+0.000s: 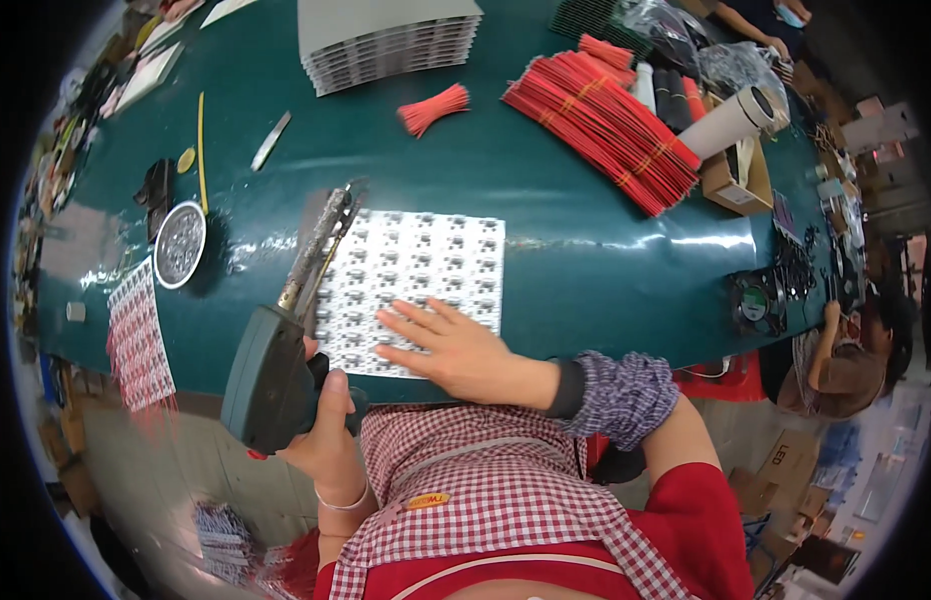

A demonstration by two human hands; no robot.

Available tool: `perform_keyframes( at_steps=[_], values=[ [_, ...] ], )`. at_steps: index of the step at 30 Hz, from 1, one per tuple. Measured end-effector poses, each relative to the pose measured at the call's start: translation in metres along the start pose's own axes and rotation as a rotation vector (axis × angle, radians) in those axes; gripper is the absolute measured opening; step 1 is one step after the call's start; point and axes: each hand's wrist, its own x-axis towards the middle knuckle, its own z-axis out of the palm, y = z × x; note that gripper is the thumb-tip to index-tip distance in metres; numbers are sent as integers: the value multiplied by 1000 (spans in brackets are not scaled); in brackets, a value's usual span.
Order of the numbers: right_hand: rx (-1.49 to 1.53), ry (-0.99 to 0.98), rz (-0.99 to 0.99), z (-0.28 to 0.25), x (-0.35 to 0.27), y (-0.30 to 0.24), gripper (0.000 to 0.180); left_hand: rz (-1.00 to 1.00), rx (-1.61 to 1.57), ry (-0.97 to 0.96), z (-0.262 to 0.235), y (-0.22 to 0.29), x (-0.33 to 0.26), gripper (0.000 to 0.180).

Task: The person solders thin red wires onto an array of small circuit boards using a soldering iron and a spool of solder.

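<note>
My left hand (328,440) is wrapped round the grip of a dark green pistol-shaped soldering gun (269,372). Its metal barrel slants up and away over the left edge of a white circuit board panel (468,262), which carries rows of small dark components. My right hand (464,352) lies flat on the panel's near part, fingers stretched out to the left. Whether the gun's tip touches the panel cannot be made out; it appears beyond the panel's far left corner.
Left of the panel are a white bowl (181,245) of greyish material and a board with red wires (141,335). Farther off are stacked grey panels (391,45), a small red wire bundle (434,108), large red wire bundles (601,125) and a bottle (728,122). Other people work nearby.
</note>
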Motion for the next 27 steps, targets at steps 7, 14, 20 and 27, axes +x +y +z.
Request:
perform_keyframes(
  at_steps=[7,14,20,27],
  values=[
    [-25,95,-1,39,47,-8,53,610,506,193,14,85,76,35],
    [254,367,9,-8,51,25,39,932,526,147,-45,115,96,16],
    [-223,696,177,-59,74,165,41,78,86,146,-13,24,47,35],
    [-534,505,37,-65,125,235,44,22,60,222,-19,26,39,37]
  ],
)
